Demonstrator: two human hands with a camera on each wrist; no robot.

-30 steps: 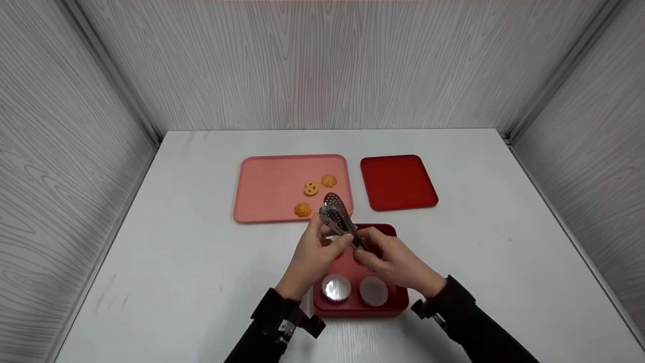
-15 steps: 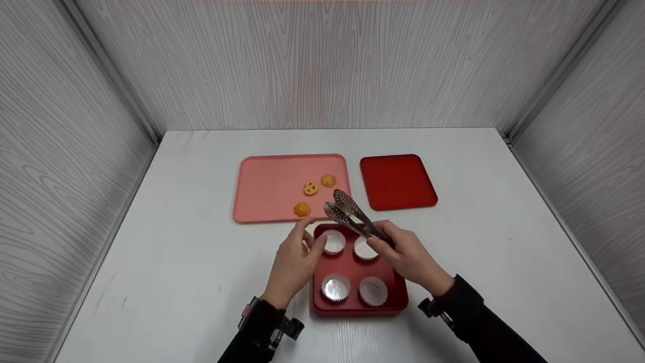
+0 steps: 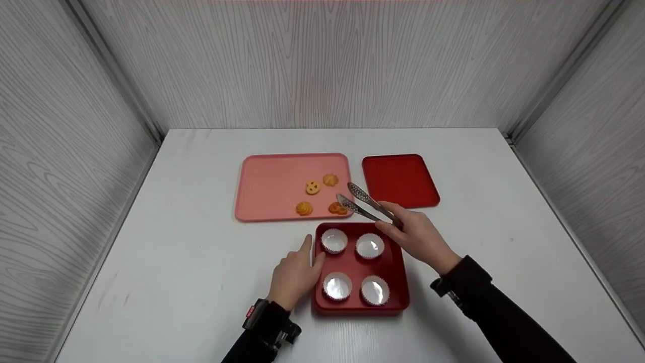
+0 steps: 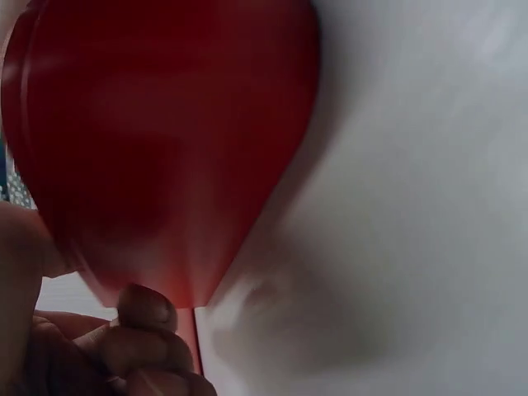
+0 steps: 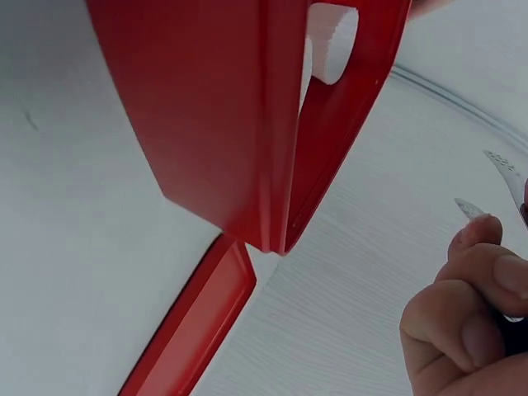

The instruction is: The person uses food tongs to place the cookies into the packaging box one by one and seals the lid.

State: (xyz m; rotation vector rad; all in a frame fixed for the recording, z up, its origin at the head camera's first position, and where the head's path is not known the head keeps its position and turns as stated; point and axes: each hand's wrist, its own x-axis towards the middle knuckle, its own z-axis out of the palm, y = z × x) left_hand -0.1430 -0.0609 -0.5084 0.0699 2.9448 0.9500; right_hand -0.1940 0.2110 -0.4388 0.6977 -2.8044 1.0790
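My left hand (image 3: 295,275) is at the left side of a deep red box (image 3: 355,267), its thumb over the rim and index finger along the outer wall. The left wrist view shows curled fingers (image 4: 148,330) against that wall. In the box sit several white paper baking cups (image 3: 370,246). My right hand (image 3: 415,234) holds metal tongs (image 3: 373,204), pointing up-left, with the perforated tips spread apart and nothing between them. The tips are above the right edge of a pink tray (image 3: 272,186). Several cookies (image 3: 313,187) lie on this tray, towards its right side.
A smaller red tray (image 3: 400,181) lies to the right of the pink one, behind the right hand. All of it stands on a white table (image 3: 151,252). Grey wood-grain panels (image 3: 322,65) rise at the back and both sides.
The left hand has let go of the tongs and moved down-left to the box's rim. The right hand has carried the tongs up and right, and their tips have spread.
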